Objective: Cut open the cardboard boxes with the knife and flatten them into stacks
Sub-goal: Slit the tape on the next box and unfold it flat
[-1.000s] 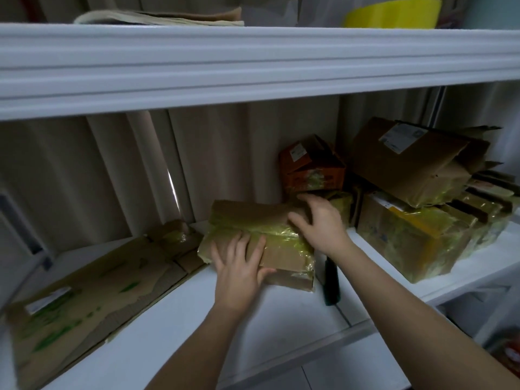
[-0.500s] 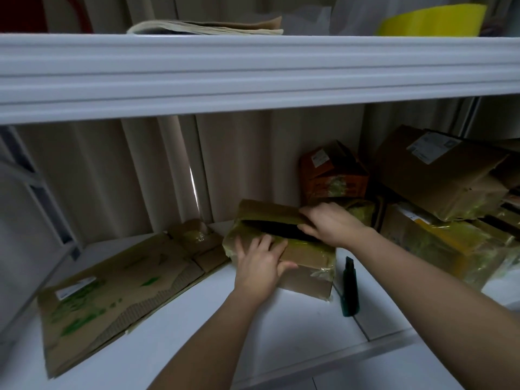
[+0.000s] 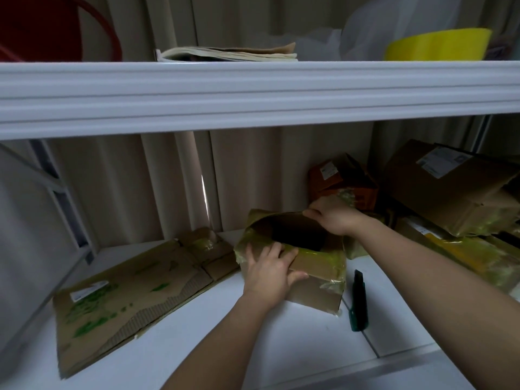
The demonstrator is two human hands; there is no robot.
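A brown cardboard box wrapped in yellowish tape sits mid-shelf, its top pulled apart so a dark opening shows. My left hand grips the near flap of that box. My right hand holds the far flap and draws it back. A dark green utility knife lies on the shelf just right of the box, touched by neither hand. A flattened cardboard sheet with green marks lies at the left.
Several taped boxes are piled at the right, an orange one behind my right hand. The white shelf has a front lip. An upper shelf beam carries papers and a yellow tub.
The box's top has gone from closed to pulled open. My right hand moved back with the far flap, my left hand shifted onto the near flap. The view tilted upward.
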